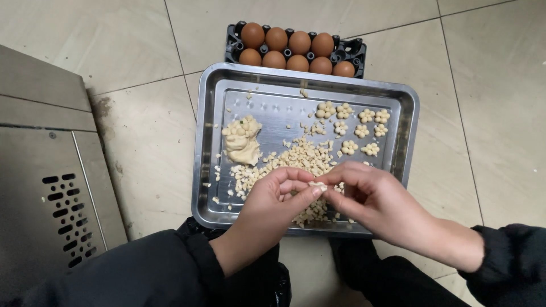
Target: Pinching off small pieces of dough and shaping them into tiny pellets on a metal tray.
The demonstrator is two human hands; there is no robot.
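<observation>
Fingertips of both hands meet over the near edge of a steel tray, pinching one small pale piece of dough (317, 185) between them. The left hand (273, 202) curls its thumb and forefinger tight against the piece, the other fingers folded in; the right hand (369, 199) closes its thumb and forefinger on it from the other side, with no gap showing between the two grips. The piece hangs just above a loose heap of cut dough bits (296, 162) spread across the middle of the tray (211, 170).

Farther out, a soft lump of uncut dough (243, 142) lies toward the left of the tray, and small flower-like clusters (358, 126) of pressed pellets sit in rows at the right. The tray rests on a tiled floor (142, 131), with a black carton of brown eggs (296, 51) touching its far rim and a grey metal cabinet (40, 170) with vent slots well off to the left.

The risks look slight but real: so small a piece, held only at the fingertips, could slip and vanish among the loose bits below, or be squashed out of shape by too firm a pinch; a sleeve dragging low could scatter the heap or nudge the finished clusters.
</observation>
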